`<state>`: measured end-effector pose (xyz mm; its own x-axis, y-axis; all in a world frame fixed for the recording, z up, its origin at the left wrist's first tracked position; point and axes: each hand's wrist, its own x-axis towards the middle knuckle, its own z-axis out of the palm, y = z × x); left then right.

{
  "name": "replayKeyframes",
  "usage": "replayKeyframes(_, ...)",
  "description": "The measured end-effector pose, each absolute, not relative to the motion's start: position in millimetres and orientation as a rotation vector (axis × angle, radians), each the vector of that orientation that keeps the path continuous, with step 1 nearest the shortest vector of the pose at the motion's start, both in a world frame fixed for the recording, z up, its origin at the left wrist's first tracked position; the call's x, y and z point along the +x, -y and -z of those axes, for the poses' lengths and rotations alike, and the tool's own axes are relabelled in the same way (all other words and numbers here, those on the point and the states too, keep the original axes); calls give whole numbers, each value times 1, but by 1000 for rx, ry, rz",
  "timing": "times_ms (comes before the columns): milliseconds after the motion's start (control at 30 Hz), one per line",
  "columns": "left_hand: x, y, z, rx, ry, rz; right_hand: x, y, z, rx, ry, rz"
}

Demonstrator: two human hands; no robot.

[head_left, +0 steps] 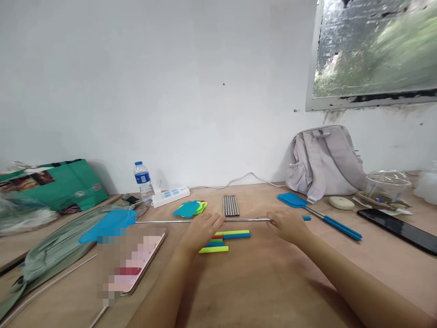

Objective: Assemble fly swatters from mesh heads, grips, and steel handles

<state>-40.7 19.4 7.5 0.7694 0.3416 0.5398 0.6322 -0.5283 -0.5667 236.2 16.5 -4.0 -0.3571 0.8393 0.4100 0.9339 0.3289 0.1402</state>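
A telescopic fly swatter lies stretched out sideways, its blue head (pixel 109 225) to the left, its metal rod (pixel 246 220) across the middle and its blue handle end (pixel 306 218) to the right. My left hand (pixel 205 230) is closed over the rod near its middle. Farther right, my right hand (pixel 287 226) grips the swatter where rod and handle meet. Coloured handle tubes (pixel 235 234) in yellow, blue, red and green lie just under the rod, partly behind my left hand. Beyond it are a row of metal rods (pixel 231 206) and a stack of coloured swatter heads (pixel 188 208).
Blue fly swatters (pixel 324 217) lie at right, near a grey backpack (pixel 324 161), a white case (pixel 340 202), a plastic bowl (pixel 387 184) and a black phone (pixel 399 228). To the left are a lit phone (pixel 146 259), a power strip (pixel 170 196), a bottle (pixel 142 180) and a green bag (pixel 68 187).
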Motion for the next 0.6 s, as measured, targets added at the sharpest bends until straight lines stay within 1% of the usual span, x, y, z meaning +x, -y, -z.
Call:
replayKeyframes(367,-60,-31,-8,-2205,701,536,240,-20,1,-1554,2331,593)
replayKeyframes(600,-99,-30,-11,-2108,836,590,291,-31,9,-1682,2190,677)
